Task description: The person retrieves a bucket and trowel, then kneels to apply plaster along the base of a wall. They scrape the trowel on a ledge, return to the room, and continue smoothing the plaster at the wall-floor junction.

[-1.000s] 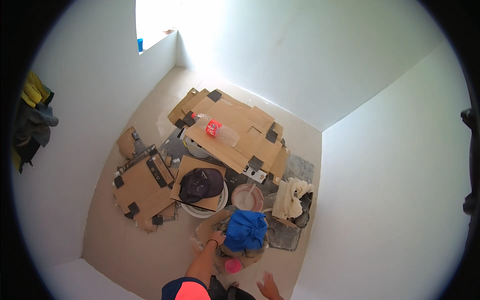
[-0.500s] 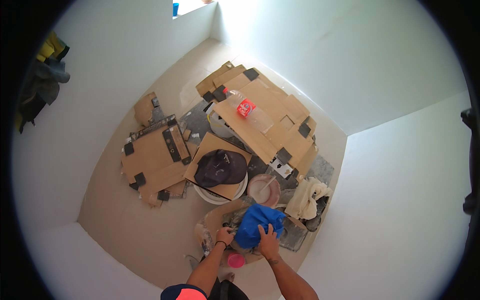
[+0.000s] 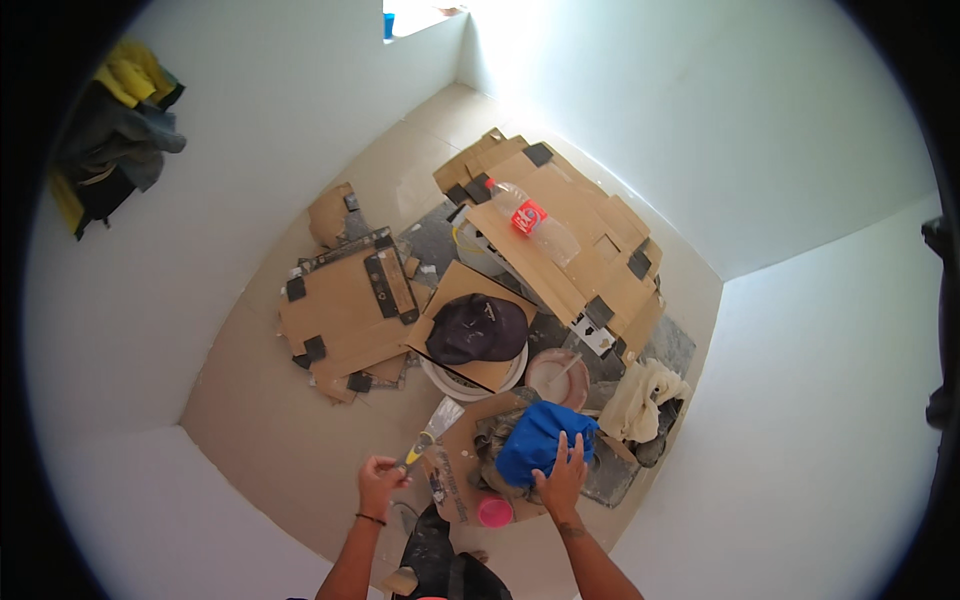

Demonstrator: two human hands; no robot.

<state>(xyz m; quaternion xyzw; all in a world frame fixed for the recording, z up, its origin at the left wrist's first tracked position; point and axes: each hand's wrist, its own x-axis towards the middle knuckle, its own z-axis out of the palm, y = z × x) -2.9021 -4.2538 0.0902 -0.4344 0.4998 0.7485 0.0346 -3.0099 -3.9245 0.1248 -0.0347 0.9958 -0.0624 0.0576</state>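
Note:
My left hand grips a putty knife with a wide metal blade and yellow-and-grey handle, held up left of a blue cloth bundle. My right hand rests on the bundle with its fingers spread. The bundle lies on grey-stained cloth over cardboard. Below it sits a pink cup; above it is a pinkish bowl with a stick and pale substance. A cream cloth lies to the right.
A dark cap rests on cardboard over a white bucket. A plastic bottle lies on stacked cardboard; more cardboard is at left. White walls surround the pile. Clothes hang on the left wall.
My left hand has moved leftward from the blue bundle, lifting out the putty knife. My right hand has come up from the lower right onto the bundle. The view has shifted.

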